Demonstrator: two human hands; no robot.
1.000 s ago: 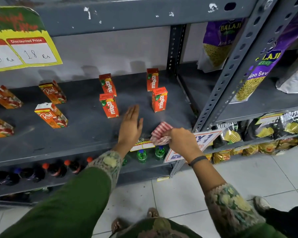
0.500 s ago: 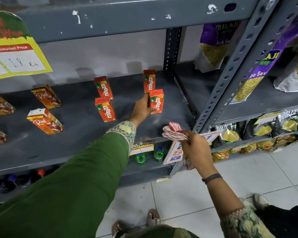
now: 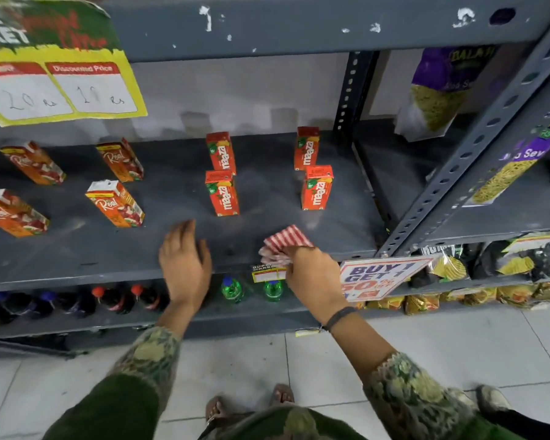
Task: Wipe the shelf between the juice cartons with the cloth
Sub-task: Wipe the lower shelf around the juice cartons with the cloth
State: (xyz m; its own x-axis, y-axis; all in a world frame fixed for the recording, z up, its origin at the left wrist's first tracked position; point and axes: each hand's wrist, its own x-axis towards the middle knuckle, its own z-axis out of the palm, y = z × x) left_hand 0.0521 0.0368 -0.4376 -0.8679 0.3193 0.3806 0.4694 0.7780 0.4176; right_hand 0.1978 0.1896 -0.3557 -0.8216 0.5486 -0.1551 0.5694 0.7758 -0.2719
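We see the red-and-white striped cloth (image 3: 283, 246) bunched in the right hand (image 3: 315, 274), the fingers closed on its near edge while most of the fabric fans out beyond the knuckles toward the far left. It sits at the near edge of the dark grey metal shelf (image 3: 267, 192), and we cannot tell whether it touches the surface or hangs just above it. It lies near the gap between the two columns of orange Maaza juice cartons, the near left carton (image 3: 222, 192) and the near right carton (image 3: 317, 188), with a far left carton (image 3: 221, 153) and a far right carton (image 3: 307, 148) standing behind them. All four stand upright and well apart from the cloth.

The left hand (image 3: 185, 262) is over the shelf's near edge to the left of the cloth, its grip apart and holding nothing; the fingers are blurred, so we cannot say whether they touch the shelf.

Further left stand four orange Real juice cartons (image 3: 115, 204), the outermost one cut off by the frame edge. A yellow price card (image 3: 58, 87) hangs at the far left, its handwriting smeared. A white "Buy 1 Get 1" sign (image 3: 381, 276) sticks out just right of the right hand, its lower part hidden behind the wrist. On the lower shelf, green-capped bottles (image 3: 231, 289) show only their tops. Purple snack bags (image 3: 442, 90) on the right are partly hidden by the slotted grey upright (image 3: 458, 166).
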